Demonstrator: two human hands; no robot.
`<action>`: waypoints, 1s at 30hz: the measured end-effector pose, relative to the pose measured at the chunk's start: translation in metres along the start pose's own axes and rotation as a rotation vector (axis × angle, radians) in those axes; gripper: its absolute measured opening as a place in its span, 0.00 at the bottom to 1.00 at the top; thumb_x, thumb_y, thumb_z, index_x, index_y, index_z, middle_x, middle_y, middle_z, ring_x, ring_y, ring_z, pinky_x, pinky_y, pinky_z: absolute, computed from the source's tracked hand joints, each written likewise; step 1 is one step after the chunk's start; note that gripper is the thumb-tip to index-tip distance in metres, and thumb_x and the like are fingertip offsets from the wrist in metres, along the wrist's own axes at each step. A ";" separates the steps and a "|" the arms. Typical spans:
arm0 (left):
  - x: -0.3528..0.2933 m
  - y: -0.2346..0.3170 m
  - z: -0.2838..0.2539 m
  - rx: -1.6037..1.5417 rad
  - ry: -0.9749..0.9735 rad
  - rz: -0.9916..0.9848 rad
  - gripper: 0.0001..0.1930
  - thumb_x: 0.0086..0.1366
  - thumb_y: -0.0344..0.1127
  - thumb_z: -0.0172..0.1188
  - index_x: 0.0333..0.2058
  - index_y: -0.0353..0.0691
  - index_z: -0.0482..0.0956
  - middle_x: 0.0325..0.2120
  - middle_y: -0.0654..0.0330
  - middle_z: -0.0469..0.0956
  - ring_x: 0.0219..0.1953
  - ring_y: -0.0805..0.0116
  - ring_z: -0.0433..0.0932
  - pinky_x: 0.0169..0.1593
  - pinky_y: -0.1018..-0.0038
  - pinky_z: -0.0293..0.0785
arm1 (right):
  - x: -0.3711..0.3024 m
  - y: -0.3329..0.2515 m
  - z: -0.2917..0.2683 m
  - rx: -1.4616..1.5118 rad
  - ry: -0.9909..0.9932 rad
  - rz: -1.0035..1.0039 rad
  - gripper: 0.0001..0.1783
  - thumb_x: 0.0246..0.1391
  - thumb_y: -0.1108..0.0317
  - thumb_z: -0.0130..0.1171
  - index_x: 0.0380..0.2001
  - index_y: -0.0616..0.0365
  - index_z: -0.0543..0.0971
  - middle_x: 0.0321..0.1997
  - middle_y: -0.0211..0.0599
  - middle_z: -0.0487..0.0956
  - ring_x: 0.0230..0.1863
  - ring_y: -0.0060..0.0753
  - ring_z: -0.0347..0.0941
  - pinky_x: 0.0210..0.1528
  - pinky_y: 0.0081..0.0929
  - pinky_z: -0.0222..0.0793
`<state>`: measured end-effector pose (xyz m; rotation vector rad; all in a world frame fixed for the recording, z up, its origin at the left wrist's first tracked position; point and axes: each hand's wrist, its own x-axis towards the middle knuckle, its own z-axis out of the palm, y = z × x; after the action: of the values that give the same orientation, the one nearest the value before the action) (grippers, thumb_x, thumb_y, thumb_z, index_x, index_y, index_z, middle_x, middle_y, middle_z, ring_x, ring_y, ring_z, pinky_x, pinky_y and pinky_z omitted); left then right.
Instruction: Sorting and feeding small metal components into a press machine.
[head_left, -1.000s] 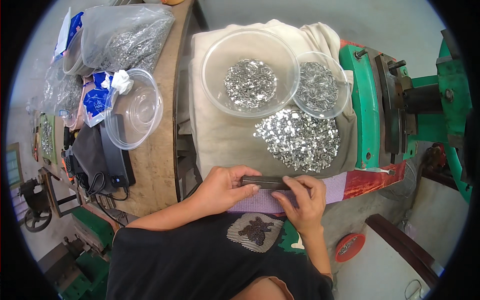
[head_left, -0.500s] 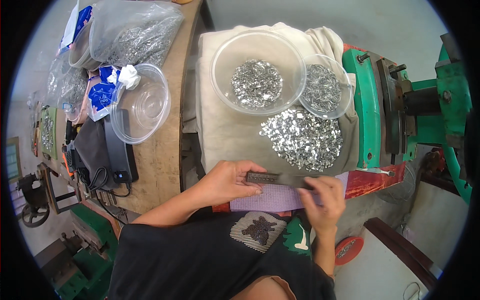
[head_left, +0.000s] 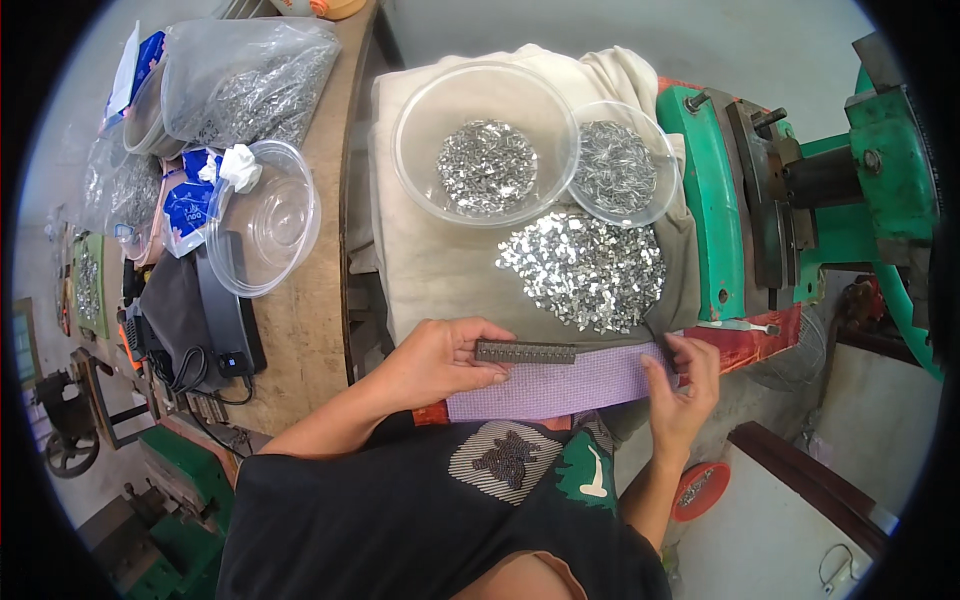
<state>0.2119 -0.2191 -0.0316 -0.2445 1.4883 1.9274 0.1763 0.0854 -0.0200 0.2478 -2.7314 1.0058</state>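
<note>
My left hand grips one end of a dark metal bar with a row of small slots along it, held level above a purple woven mat. Off to the right, my right hand is apart from the bar. A thin dark strip sits pinched at its fingertips; its exact kind is unclear. Just beyond both hands lies a loose pile of small shiny metal pieces on a cloth.
Behind the pile stand a large clear tub and a smaller clear bowl, both holding metal pieces. A green machine borders the right side. The wooden table at left bears an open clear container and a bag of parts.
My right hand has moved right, off the bar, carrying the dark strip with it. The bar's slotted face now shows along its length. The whole view has shifted slightly.
</note>
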 end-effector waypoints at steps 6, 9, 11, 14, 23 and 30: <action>-0.002 -0.001 0.001 -0.022 0.029 0.049 0.21 0.64 0.20 0.63 0.56 0.25 0.72 0.43 0.52 0.82 0.47 0.70 0.82 0.47 0.78 0.79 | 0.015 -0.049 0.027 0.084 -0.241 -0.281 0.24 0.38 0.65 0.77 0.41 0.57 0.83 0.41 0.37 0.78 0.44 0.43 0.72 0.48 0.38 0.69; -0.002 -0.002 0.000 -0.031 0.003 0.061 0.21 0.66 0.22 0.62 0.56 0.26 0.72 0.43 0.52 0.82 0.47 0.70 0.82 0.47 0.77 0.79 | 0.022 -0.060 0.039 0.113 -0.367 -0.386 0.22 0.41 0.64 0.74 0.42 0.55 0.82 0.40 0.35 0.77 0.45 0.43 0.71 0.47 0.39 0.68; -0.003 -0.001 -0.003 -0.027 -0.024 0.086 0.20 0.68 0.25 0.61 0.57 0.26 0.72 0.43 0.52 0.82 0.47 0.70 0.82 0.48 0.76 0.80 | 0.022 -0.059 0.047 0.089 -0.463 -0.457 0.19 0.43 0.65 0.71 0.41 0.54 0.82 0.39 0.33 0.76 0.45 0.41 0.71 0.46 0.38 0.66; -0.005 0.005 -0.005 -0.101 -0.027 -0.043 0.22 0.77 0.42 0.50 0.59 0.28 0.71 0.43 0.50 0.82 0.42 0.69 0.83 0.49 0.72 0.81 | 0.029 -0.059 0.046 0.126 -0.502 -0.505 0.18 0.44 0.67 0.70 0.41 0.54 0.80 0.40 0.32 0.76 0.45 0.40 0.71 0.46 0.38 0.66; -0.012 0.024 -0.010 -0.482 -0.158 -0.237 0.21 0.76 0.38 0.50 0.59 0.27 0.71 0.31 0.48 0.81 0.27 0.66 0.82 0.32 0.76 0.81 | 0.049 -0.077 0.021 0.080 -0.501 -0.671 0.22 0.42 0.65 0.71 0.44 0.50 0.81 0.43 0.27 0.77 0.48 0.35 0.71 0.51 0.36 0.65; -0.031 0.090 -0.018 -0.299 0.096 0.051 0.22 0.75 0.39 0.50 0.61 0.31 0.73 0.30 0.55 0.81 0.24 0.77 0.75 0.28 0.82 0.72 | 0.059 -0.074 0.000 0.084 -0.031 -0.582 0.23 0.39 0.55 0.77 0.41 0.49 0.84 0.41 0.28 0.80 0.49 0.43 0.68 0.53 0.39 0.66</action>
<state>0.1759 -0.2581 0.0499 -0.4417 1.2710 2.2050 0.1364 0.0251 0.0416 1.0051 -2.4021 0.9390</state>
